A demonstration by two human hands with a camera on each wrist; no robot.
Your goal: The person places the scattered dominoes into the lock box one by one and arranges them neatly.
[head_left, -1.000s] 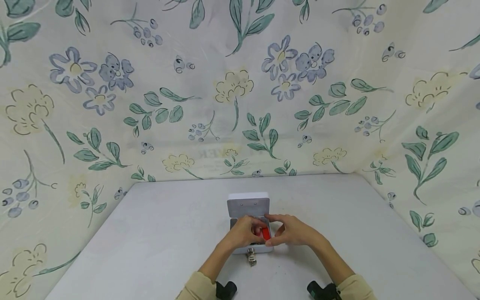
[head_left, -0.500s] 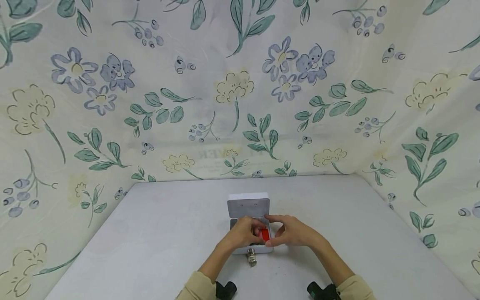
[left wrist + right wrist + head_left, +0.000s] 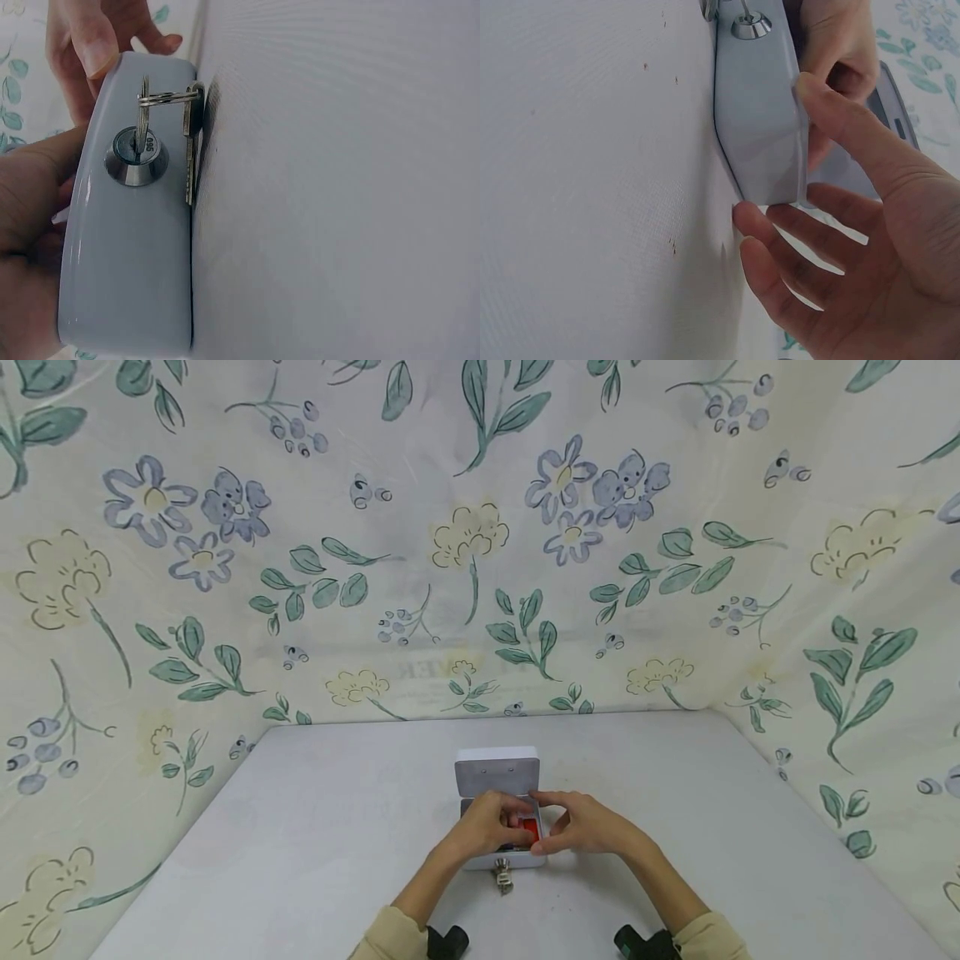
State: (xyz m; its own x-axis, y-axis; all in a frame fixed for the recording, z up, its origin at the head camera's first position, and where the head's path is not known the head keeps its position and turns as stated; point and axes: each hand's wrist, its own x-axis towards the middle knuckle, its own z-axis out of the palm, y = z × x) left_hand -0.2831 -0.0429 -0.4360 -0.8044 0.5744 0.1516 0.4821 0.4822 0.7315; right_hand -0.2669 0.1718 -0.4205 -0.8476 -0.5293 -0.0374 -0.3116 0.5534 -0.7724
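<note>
A small light-grey metal cash box (image 3: 480, 862) stands on the white table with its lid (image 3: 497, 777) raised at the back. My left hand (image 3: 487, 822) reaches down into it, fingers curled at a small red rectangular thing (image 3: 531, 828) near the right inner wall. Much of that red thing is hidden by the fingers. At the box's right end my right hand (image 3: 588, 821) grips the side, thumb (image 3: 821, 97) on the front top edge and forefinger at the rear corner. A key (image 3: 142, 112) sits in the front lock (image 3: 136, 154), with a second key (image 3: 192, 142) hanging from its ring.
White tabletop (image 3: 337, 810) surrounds the box. Floral-patterned cloth (image 3: 405, 568) rises behind the table and along both sides. Black wrist gear (image 3: 448, 943) shows at each sleeve cuff.
Inside the box, the red thing has shifted slightly downward beside my left fingers. Both hands stay nearly in place.
</note>
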